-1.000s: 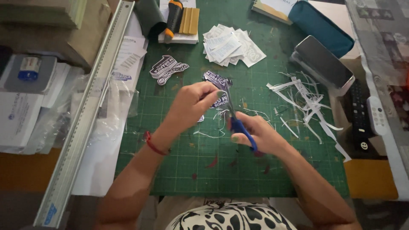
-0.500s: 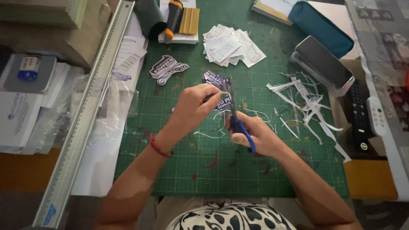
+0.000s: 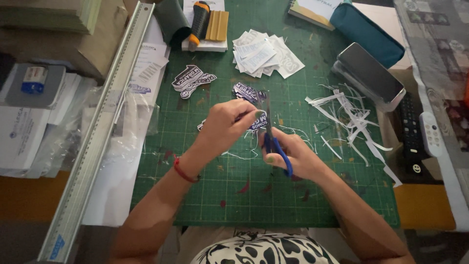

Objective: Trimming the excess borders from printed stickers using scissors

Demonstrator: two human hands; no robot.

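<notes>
We see the dark printed sticker (image 3: 255,120) pinched at its left edge by the left hand (image 3: 225,128), fingers (image 3: 246,116) curled shut on it, thumb underneath; sticker held just above the mat, centre of the work area. Scissors with blue handles (image 3: 279,151) sit in the right hand (image 3: 292,155), blades pointing up and away, meeting the sticker's right edge; we can't tell how wide the blades are. Right fingers are closed through and around the handles. Surface is a green cutting mat (image 3: 220,195) with a grid, some reddish stains. On it: two finished dark cut-outs (image 3: 192,80) up left, a stack of white paper pieces (image 3: 266,55) up centre, white trimmed strips (image 3: 349,117) scattered to the right, thin offcuts under the hands. A utility knife (image 3: 199,22) lies at the top edge beside a yellow block. Long metal ruler (image 3: 100,132) runs along the mat's left side, papers and plastic sleeves beyond it. Phone (image 3: 371,73) face up right of the mat, teal pencil case (image 3: 366,32) above it, remote (image 3: 430,134) far right. Red bracelet (image 3: 184,173) on the left wrist.
</notes>
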